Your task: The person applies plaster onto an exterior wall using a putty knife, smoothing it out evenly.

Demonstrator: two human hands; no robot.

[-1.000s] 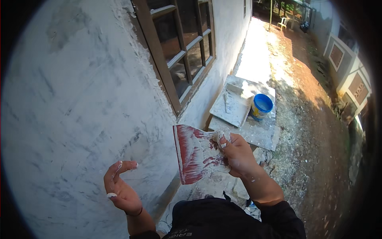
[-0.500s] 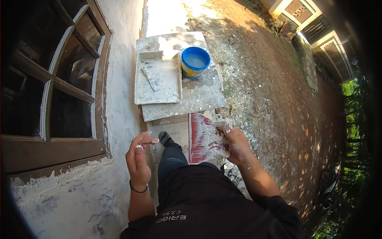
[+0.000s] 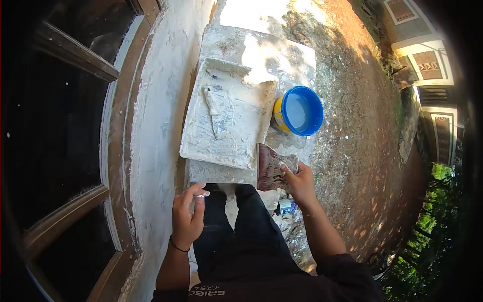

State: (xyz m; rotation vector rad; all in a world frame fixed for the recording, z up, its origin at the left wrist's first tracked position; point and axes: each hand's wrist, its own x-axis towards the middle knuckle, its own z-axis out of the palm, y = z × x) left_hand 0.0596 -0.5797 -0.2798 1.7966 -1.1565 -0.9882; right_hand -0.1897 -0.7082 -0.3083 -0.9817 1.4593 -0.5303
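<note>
My right hand [image 3: 300, 182] grips a wide flat scraper blade [image 3: 269, 174], dark red and smeared with white putty, held edge-up just below a white tray. My left hand [image 3: 187, 217] hangs free with its fingers loosely curled, holding nothing, near the foot of the wall. The tray [image 3: 236, 141] is caked in white putty and a small putty knife [image 3: 218, 111] lies in it. A blue bucket [image 3: 300, 111] with pale liquid stands to the tray's right.
A white plastered wall [image 3: 161, 116] with a brown wooden window frame [image 3: 108, 151] runs down the left. The tray rests on a putty-stained slab [image 3: 282, 55]. Reddish gravel ground [image 3: 362, 151] spreads right. My dark trousers [image 3: 241, 236] fill the lower middle.
My view has swung down from the wall to the ground. The scraper in my right hand has come down close to the tray and bucket. The left hand has dropped lower.
</note>
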